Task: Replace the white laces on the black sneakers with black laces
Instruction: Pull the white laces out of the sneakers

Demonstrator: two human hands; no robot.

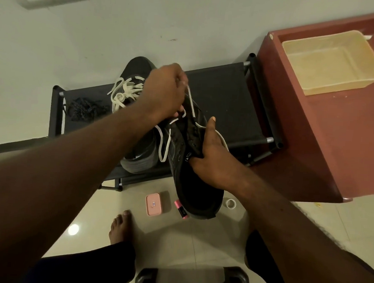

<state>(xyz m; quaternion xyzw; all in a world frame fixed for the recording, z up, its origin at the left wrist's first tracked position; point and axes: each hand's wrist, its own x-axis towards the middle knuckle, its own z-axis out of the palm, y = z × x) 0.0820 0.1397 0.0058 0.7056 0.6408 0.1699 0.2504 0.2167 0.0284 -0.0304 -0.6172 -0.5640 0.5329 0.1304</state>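
A black sneaker [192, 185] hangs in the air over the floor, heel toward me. My right hand [211, 158] grips its collar and side. My left hand [165, 89] pinches the white lace [189, 97] above the sneaker's eyelets, and loose loops of that lace [165, 144] trail down the shoe. The second black sneaker [140, 73] lies on the dark rack [224, 95] behind my left hand, its white laces [125, 91] loosened. A tangle of black laces [85, 109] lies at the rack's left end.
A reddish-brown table [325, 149] stands at the right with a shallow cream tray [333, 60] on it. On the tiled floor lie a pink box [153, 204], a pink-and-black marker [180, 210] and a tape roll [231, 203]. My bare foot [119, 227] and a dark stool [195, 279] are below.
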